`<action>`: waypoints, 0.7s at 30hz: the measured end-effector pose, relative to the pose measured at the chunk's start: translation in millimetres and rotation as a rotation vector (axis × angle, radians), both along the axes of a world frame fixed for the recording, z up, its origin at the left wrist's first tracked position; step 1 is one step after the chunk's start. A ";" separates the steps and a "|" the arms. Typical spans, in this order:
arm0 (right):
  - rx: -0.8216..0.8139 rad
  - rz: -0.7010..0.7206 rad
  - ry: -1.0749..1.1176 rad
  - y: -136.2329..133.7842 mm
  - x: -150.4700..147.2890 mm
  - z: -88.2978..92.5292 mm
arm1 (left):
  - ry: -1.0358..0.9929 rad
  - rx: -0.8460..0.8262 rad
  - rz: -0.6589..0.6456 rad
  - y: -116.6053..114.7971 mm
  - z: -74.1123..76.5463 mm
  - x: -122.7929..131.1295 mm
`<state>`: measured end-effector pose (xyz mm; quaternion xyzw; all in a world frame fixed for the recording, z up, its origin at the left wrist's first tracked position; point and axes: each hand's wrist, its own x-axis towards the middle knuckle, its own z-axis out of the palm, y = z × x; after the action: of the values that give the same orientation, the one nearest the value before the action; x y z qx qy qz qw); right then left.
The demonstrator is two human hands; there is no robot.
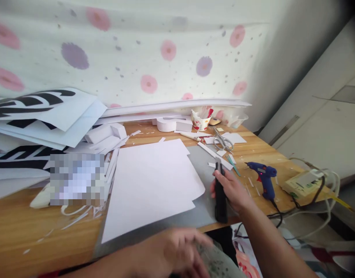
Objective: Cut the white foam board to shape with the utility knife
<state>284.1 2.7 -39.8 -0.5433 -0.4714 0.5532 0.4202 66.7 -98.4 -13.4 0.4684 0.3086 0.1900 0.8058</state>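
My right hand (231,189) is wrapped round a black utility knife (220,197), held upright over the right edge of the grey cutting mat (205,206). My left hand (186,251) is blurred by motion at the table's front edge, above my lap. Its fingers look apart and nothing shows in them. A large white sheet (148,185) lies on the mat between the hands and the back of the table. Steps are cut into the sheet's right side, and one part there has a rounded edge.
A blue glue gun (264,177) stands at the right, beside a power strip (303,183) and cables. Scissors (223,142), tweezers (232,165) and a paper cup (201,121) are behind the mat. Printed sheets (44,110) pile up at the left, near white foam letters (174,124) and scraps.
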 end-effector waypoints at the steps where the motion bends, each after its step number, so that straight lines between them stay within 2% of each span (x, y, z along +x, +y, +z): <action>1: 0.029 -0.022 -0.023 0.9 5.7 -1.4 | 0.096 0.144 -0.136 0.2 10.4 -7.5; 2: 0.053 -0.043 -0.031 1.2 10.8 -3.1 | 0.159 0.290 -0.200 2.4 20.4 -15.1; 5: 0.091 -0.030 -0.038 0.2 20.4 -8.9 | 0.425 0.750 -0.156 22.2 37.7 -33.8; 7: 0.078 0.038 -0.039 -0.8 20.4 -11.5 | 0.651 1.039 -0.167 43.7 34.6 -41.0; 9: 0.065 0.106 -0.006 -1.5 15.7 -12.1 | 0.876 1.231 -0.202 66.5 23.2 -44.1; 12: 0.081 0.153 0.035 -1.1 6.2 -10.1 | 1.069 1.305 -0.298 92.4 3.5 -44.6; 15: 0.109 0.123 0.072 2.6 1.2 -5.6 | 1.088 1.314 -0.383 102.8 -9.4 -44.9; 18: 0.095 0.099 0.244 10.1 -0.4 2.0 | 1.047 1.386 -0.362 104.3 -16.8 -47.5; 21: 0.114 0.139 0.453 20.5 -5.8 11.0 | 1.009 1.448 -0.306 106.4 -22.6 -51.7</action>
<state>278.3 23.2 -28.8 -0.3469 -0.4320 0.6610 0.5061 14.9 7.9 -35.9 0.9259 0.3649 0.0002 0.0977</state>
